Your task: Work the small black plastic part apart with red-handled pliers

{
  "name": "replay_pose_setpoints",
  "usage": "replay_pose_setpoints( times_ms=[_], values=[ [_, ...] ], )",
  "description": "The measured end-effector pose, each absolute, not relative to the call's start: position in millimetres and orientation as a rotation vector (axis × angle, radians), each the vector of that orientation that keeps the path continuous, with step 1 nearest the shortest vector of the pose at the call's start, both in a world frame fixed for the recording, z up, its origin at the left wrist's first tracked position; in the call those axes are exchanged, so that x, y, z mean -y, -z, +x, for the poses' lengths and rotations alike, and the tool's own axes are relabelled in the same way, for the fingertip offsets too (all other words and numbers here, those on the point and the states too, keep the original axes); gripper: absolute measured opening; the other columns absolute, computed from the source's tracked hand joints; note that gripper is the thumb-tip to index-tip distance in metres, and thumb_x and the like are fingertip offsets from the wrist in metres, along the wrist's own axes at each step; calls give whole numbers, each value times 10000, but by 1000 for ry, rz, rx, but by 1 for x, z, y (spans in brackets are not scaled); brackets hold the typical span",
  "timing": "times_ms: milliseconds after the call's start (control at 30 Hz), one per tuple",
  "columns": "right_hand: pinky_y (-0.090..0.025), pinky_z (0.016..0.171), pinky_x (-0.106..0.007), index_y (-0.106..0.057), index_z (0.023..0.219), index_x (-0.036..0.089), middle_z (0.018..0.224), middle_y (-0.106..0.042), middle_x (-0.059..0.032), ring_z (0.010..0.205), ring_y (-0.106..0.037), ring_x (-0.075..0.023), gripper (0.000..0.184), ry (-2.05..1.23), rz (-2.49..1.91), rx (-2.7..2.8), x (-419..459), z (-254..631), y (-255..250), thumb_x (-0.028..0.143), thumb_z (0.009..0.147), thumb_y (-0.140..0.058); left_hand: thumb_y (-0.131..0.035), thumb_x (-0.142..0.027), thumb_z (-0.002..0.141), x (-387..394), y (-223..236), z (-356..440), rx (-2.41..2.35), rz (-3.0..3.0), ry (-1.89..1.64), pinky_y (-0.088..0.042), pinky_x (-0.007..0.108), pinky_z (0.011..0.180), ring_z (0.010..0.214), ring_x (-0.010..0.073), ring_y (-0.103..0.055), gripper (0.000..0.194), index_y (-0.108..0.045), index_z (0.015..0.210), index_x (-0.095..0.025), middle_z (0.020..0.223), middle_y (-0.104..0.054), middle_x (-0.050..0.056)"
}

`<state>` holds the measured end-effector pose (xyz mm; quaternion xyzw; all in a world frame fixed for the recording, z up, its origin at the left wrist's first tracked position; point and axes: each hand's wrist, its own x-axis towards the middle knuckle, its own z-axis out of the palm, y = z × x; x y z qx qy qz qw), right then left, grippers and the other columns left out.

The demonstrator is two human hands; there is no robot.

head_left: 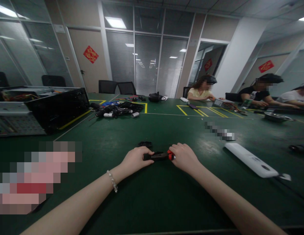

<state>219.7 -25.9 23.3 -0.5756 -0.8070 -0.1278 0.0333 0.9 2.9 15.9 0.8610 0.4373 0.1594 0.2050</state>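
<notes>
Just above the table in front of me, my right hand [185,157] is closed round the red-and-black handle end of what looks like a pair of pliers [161,156]. My left hand [134,161], with a beaded bracelet at its wrist, pinches a small black part [146,157] at the other end. Whether that part is separate from the tool is hard to make out. Right behind my left fingers lies another small black piece [145,144] on the green tabletop [152,202].
An open computer case [61,107] stands at the left. A pile of cables and black parts [117,109] lies farther back. To the right are a white power strip [251,160] and a metal bowl [277,117]. Several people sit at work across the table.
</notes>
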Motion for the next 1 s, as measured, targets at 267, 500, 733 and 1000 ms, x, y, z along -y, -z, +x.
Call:
replay_pose_setpoints(
  times_ms=[267,500,733,1000],
  values=[
    [-331,662,-286,-585,852,186,851,-604,-46,773,-499,-177,201,408,-1784,2484,26,219,-22,219,683,-482,-563,-382,712,-3,-15,2,-1212,2417,-460,-421,259,648,761,157,-546,320,-578,1007,-258,1008,-592,-8],
    [-338,675,-288,-582,877,185,876,-602,-43,785,-501,-175,215,398,-1797,2489,26,219,-23,234,690,-486,-568,-382,706,-3,-15,2,-1208,2386,-464,-423,259,634,744,155,-542,330,-576,1014,-264,1030,-584,-7],
    [-331,667,-281,-584,854,181,854,-602,-49,775,-498,-173,199,390,-1789,2487,27,219,-24,231,695,-476,-559,-393,714,-4,-14,1,-1204,2407,-461,-412,253,626,756,157,-544,326,-575,1017,-273,1016,-585,-10],
    [-336,672,-279,-587,873,183,860,-601,-41,773,-497,-167,216,372,-1788,2475,28,218,-25,225,686,-486,-574,-391,705,-5,-13,1,-1207,2404,-478,-413,256,611,718,151,-542,318,-578,1004,-283,999,-593,-19]
  ],
)
